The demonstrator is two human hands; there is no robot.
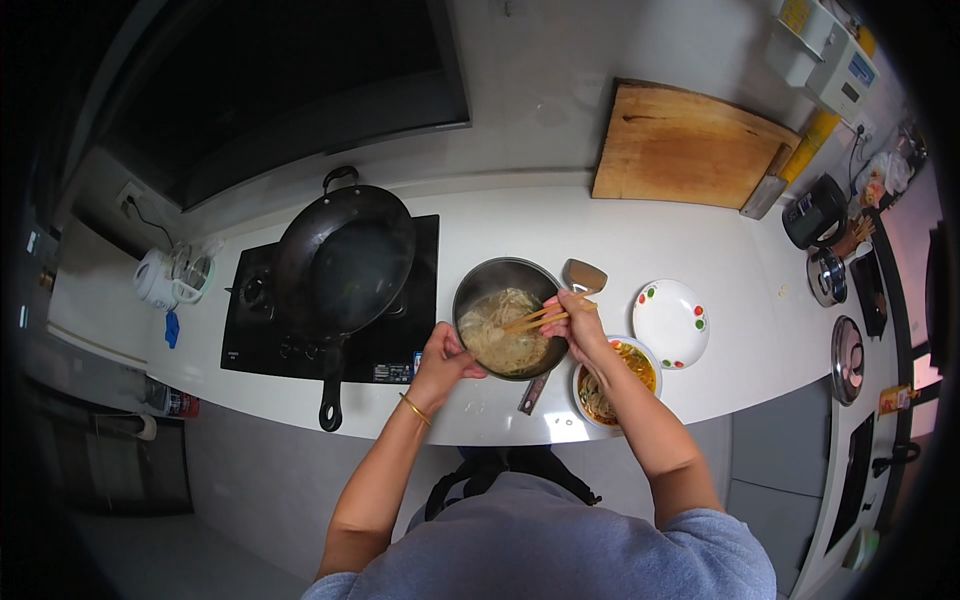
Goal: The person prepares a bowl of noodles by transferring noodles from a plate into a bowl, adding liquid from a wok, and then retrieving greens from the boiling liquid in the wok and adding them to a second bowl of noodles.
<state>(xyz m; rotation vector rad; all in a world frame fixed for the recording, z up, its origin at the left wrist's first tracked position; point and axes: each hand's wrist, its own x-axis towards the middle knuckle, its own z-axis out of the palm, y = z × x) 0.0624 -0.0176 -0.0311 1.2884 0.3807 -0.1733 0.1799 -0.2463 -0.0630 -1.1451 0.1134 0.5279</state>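
Observation:
A dark cooking pot (511, 265) with noodles (510, 330) in cloudy broth is in front of me at the counter's front. My left hand (444, 358) grips its left side, fingers and thumb around the wall. In my right hand (574, 322) is a pair of wooden chopsticks (531, 322), their tips among the noodles. Below my right forearm stands a white bowl (658, 375) of noodles in orange-red broth, partly covered by the arm. The head of a spatula (585, 275) shows behind the pot. A handle (534, 394) sticks out in front; the pot hides where it leads.
A black wok (345, 262) sits on the gas hob (255, 322), its long handle jutting over the front edge. To the right lies a white plate (670, 324) with coloured decorations. A wooden cutting board (690, 146) and a cleaver (766, 191) lean at the back. An electric kettle (814, 211) stands far right.

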